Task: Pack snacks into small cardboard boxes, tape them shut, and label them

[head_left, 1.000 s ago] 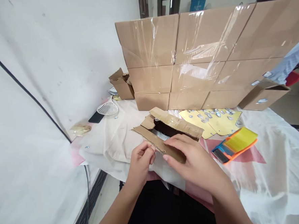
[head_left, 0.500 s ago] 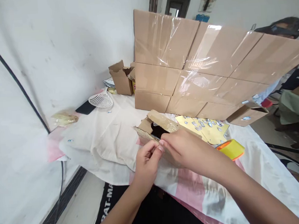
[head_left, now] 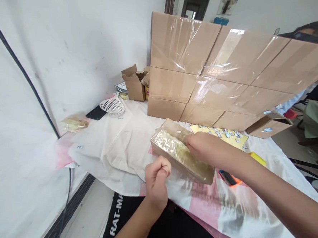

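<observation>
Head view, box: we see a long tan cardboard box (head_left: 177, 128), glossy clear film (head_left: 174, 146) over its top, on the bench (head_left: 127, 135) draped in white and pink.
Left hand: ours (head_left: 156, 180) is curled, thumb pressed to fingers, at the box's near side.
Right hand: ours (head_left: 199, 145) is over the box; fingertips hidden, we cannot tell its grip.

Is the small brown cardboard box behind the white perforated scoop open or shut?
Open: the small brown cardboard box has flaps standing up at its top. What it holds, if anything, I cannot tell.
</observation>
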### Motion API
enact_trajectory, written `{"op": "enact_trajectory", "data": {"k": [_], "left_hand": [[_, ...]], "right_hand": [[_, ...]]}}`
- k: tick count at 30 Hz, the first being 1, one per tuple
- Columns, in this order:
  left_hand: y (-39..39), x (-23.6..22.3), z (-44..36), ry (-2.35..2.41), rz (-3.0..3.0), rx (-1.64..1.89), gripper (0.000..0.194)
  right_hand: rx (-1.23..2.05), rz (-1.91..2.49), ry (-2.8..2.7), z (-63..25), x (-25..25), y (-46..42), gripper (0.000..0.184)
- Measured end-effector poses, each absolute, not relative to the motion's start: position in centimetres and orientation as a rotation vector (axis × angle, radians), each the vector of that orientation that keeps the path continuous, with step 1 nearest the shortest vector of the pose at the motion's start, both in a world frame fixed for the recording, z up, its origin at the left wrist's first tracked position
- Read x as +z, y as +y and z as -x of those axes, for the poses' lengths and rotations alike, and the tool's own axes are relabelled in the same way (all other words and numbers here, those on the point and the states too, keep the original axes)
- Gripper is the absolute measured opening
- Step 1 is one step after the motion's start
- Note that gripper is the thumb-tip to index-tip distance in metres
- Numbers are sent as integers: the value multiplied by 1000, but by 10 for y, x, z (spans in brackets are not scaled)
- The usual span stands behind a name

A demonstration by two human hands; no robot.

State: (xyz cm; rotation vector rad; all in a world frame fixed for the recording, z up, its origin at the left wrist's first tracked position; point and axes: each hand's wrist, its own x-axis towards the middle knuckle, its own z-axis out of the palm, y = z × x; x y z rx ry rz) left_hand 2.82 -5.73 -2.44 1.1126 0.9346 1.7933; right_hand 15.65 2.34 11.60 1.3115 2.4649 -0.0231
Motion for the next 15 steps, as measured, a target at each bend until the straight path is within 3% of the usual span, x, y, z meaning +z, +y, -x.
{"op": "enact_trajectory", "data": {"k": [10,15], "left_hand": [[-58,-4,-16,1352,-1274,1450,42],[-60,-1,-24,1302,-1221,1322,55]], "right_hand": [[-575,-1227,2645,-176,126,1,43],[-339,-1262,2724,-171,124,-11,35]]}}
